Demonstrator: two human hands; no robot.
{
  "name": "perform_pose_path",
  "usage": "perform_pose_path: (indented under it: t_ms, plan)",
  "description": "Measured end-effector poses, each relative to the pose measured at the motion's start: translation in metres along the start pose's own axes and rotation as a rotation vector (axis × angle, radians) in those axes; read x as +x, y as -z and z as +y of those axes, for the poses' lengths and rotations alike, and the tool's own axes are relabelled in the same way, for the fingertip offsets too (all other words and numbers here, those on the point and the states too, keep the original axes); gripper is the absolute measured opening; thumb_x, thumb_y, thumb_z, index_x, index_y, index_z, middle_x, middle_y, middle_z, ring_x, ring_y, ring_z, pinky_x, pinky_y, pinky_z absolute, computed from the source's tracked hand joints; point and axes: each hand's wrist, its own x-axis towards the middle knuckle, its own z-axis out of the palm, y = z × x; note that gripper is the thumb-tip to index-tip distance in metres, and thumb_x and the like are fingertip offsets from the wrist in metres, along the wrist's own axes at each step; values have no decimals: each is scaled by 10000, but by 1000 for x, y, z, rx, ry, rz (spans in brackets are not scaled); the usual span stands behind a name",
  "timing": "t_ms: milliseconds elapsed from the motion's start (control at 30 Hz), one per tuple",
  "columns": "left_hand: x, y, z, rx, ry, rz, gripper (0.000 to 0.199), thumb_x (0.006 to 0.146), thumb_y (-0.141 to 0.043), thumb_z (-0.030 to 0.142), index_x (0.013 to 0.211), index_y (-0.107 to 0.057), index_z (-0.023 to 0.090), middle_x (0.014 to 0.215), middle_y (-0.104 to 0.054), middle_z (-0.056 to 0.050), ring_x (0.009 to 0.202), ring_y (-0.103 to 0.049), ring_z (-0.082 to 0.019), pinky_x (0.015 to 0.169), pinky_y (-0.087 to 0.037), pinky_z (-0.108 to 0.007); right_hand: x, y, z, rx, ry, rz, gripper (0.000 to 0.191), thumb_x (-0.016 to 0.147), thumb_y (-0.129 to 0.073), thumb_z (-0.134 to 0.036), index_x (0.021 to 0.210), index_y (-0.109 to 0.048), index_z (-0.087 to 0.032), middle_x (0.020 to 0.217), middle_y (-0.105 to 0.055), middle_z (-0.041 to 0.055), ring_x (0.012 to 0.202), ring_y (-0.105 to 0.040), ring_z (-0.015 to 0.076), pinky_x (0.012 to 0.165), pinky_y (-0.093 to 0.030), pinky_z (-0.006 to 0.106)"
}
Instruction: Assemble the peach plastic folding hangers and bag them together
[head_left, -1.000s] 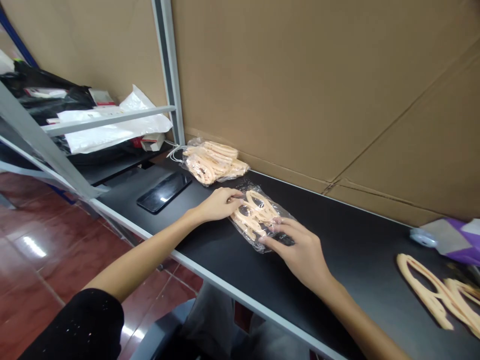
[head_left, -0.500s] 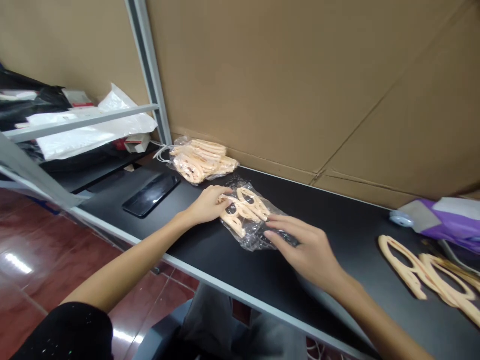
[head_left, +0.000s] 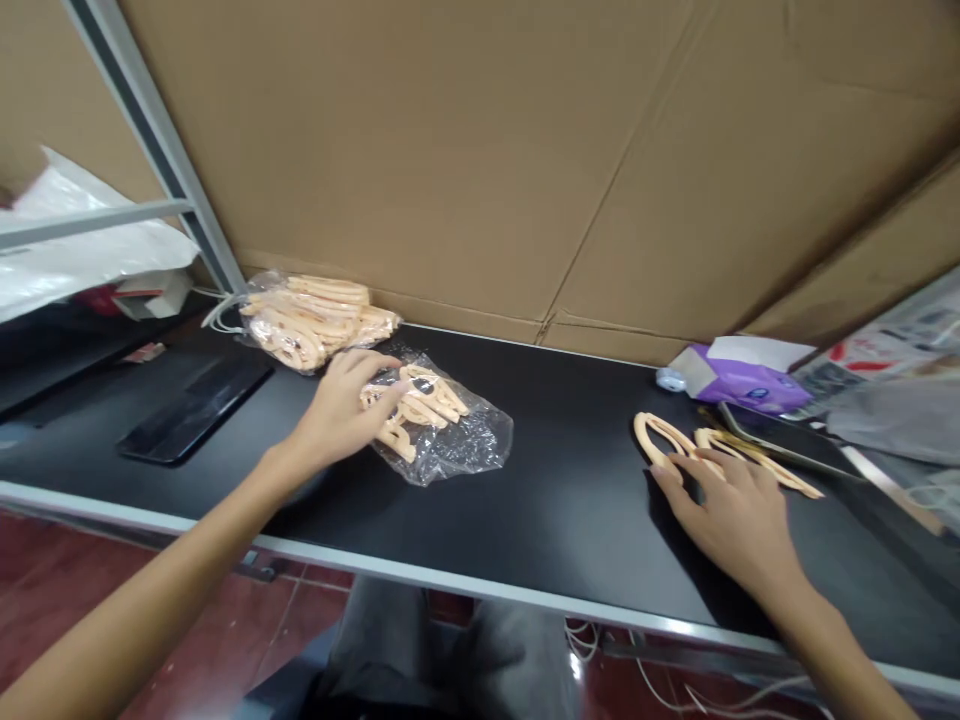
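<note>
My left hand (head_left: 349,405) rests over the left end of a clear plastic bag (head_left: 480,440), thumb and fingers apart. Inside that bag lie several beige pieces that look like folding hangers (head_left: 431,405), partly hidden by the thumb. Further right, my right hand (head_left: 739,510) reaches over loose beige folding hangers (head_left: 656,430) on the black tabletop (head_left: 555,500). Its fingers are spread, with the tips at or just above the hangers; contact is hard to tell.
A fuller clear bag of beige hangers (head_left: 322,315) sits against the cardboard wall (head_left: 450,150). A black phone (head_left: 195,405) lies at the left. Toward the right are a purple tissue pack (head_left: 750,380) and a dark flat device (head_left: 787,440). A metal post (head_left: 157,130) rises at the back left.
My right hand has left the bag's open end and moved right to the loose hangers. My left hand has stayed at the bag, its fingers looser. The view has turned right.
</note>
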Motion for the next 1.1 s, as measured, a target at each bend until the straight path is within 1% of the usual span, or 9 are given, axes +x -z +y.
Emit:
perform_pose_path:
  t_ms: [167,267,333,433,700,800,933,1033,1100]
  plan:
    - [-1,0,53,86,-75,-200,493,791,-690,583,1081,-645,186,1126,-663,-92,1057,-594,-295,975,-464,-463,-14,4,-27,162,36,43,451,957,-471,-577,1049,-759,-243,1200,-683,159,1156,-618,370,954,-467,568]
    - [4,-3,67,182,-69,-310,268,813,-673,415,943,-632,184,987,-695,-69,921,-630,-263,865,-476,-413,-18,13,-38,271,87,0,384,990,-466,-480,1129,-726,-235,1116,-735,121,1011,-680,316,896,-499,503]
    - [7,-4,67,195,-45,-327,113,828,-605,282,884,-627,186,894,-702,-48,827,-639,-226,759,-463,-350,-17,18,-40,358,120,9,372,987,-490,-452,1135,-717,-196,1037,-749,121,934,-687,292,852,-519,460]
    - [10,-3,62,126,20,-311,90,810,-572,227,871,-633,199,824,-699,-17,727,-628,-185,630,-410,-289,-14,17,-36,354,105,70,431,950,-535,-518,1057,-741,-154,985,-724,153,904,-665,305,835,-520,476]
    - [12,-3,55,4,84,-228,90,808,-617,279,841,-659,206,729,-675,18,663,-606,-148,596,-393,-260,-19,21,-47,477,93,-17,341,938,-563,-528,919,-739,-238,938,-717,82,902,-651,267,840,-516,459]
    - [12,-6,56,-18,91,-217,93,809,-616,281,824,-667,204,727,-677,17,659,-606,-145,589,-391,-255,-18,27,-58,522,89,-26,371,916,-563,-568,884,-737,-242,1114,-666,130,1060,-629,309,929,-504,512]
    - [14,-6,55,-18,77,-232,99,806,-618,285,837,-675,211,741,-685,21,668,-610,-142,597,-397,-253,-13,25,-61,493,80,-136,439,848,-599,-635,976,-706,-229,1459,-496,181,1377,-442,424,1052,-417,635]
    - [16,-3,55,0,71,-246,104,790,-630,287,846,-671,210,724,-680,20,671,-616,-148,602,-402,-253,-8,23,-60,520,57,-230,479,846,-613,-617,1118,-639,-224,1325,-623,171,1246,-579,371,998,-490,584]
    - [17,0,55,-4,66,-269,119,776,-641,283,865,-659,206,705,-673,21,662,-616,-150,596,-407,-249,-5,23,-62,535,67,-216,456,884,-585,-570,1165,-627,-212,1183,-694,145,1120,-641,329,956,-527,539]
